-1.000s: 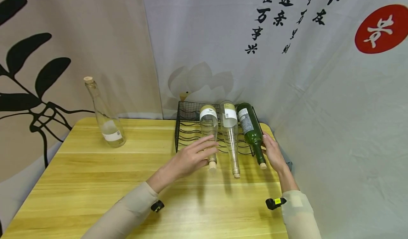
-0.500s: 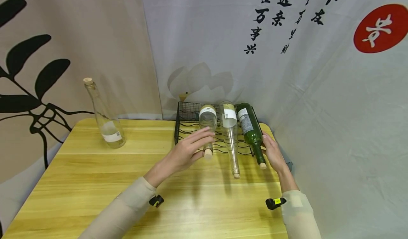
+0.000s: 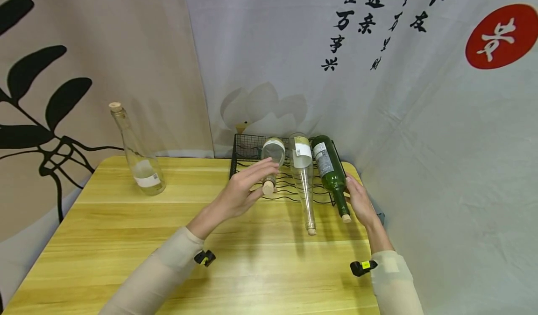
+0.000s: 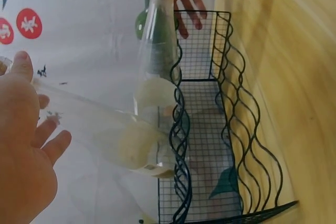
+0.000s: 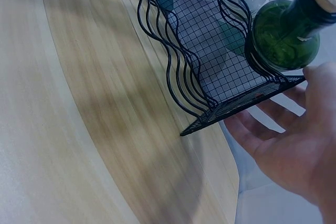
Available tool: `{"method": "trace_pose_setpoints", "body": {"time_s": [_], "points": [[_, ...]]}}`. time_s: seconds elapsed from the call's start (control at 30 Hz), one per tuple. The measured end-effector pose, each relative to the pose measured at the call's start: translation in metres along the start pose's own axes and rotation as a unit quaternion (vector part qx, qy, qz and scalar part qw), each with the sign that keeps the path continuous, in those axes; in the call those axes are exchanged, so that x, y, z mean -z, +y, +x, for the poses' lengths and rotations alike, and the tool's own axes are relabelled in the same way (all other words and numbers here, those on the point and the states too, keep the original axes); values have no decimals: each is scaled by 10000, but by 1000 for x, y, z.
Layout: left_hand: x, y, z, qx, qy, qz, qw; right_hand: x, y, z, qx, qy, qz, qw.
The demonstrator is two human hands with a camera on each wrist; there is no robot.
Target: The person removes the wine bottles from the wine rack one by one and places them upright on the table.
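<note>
My left hand holds the neck of a clear corked bottle, thumb on one side and fingers on the other. The base of this bottle lies in the upper tier of a black wire rack, and its cork points towards me. Part of the neck is hidden behind the fingers. To its right, another clear bottle and a green bottle lie on the rack. My right hand rests with extended fingers against the rack's right side panel, next to the green bottle.
A third clear corked bottle stands upright at the back left of the wooden table. A printed cloth hangs directly behind the rack, and a pale cloth wall is close on the right.
My left hand has moved back and slightly left, bringing the bottle's corked end up and away from me. The right hand and the other bottles stay put.
</note>
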State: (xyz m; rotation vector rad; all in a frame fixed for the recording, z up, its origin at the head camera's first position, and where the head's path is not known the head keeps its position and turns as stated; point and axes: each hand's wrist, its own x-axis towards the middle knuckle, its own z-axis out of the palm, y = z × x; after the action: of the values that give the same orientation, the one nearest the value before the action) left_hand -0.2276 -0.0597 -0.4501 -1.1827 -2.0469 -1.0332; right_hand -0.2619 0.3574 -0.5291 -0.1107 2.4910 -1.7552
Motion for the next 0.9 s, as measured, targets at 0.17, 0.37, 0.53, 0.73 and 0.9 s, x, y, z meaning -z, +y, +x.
{"method": "trace_pose_setpoints", "body": {"time_s": [0.17, 0.37, 0.53, 0.73, 0.9], "points": [[4, -3, 7, 109, 166, -156, 9997, 0, 1, 0, -2, 8, -8, 10000], [9, -6, 15, 233, 368, -289, 9986, 0, 2, 0, -1, -8, 5, 10000], [12, -9, 19, 403, 544, -504, 9964, 0, 1, 0, 11, -2, 31, 10000], [14, -12, 22, 502, 673, -488, 9953, 0, 0, -1, 39, -4, 82, 10000], [17, -14, 25, 507, 734, -461, 9949, 0, 1, -1, 40, 2, 77, 10000]]}}
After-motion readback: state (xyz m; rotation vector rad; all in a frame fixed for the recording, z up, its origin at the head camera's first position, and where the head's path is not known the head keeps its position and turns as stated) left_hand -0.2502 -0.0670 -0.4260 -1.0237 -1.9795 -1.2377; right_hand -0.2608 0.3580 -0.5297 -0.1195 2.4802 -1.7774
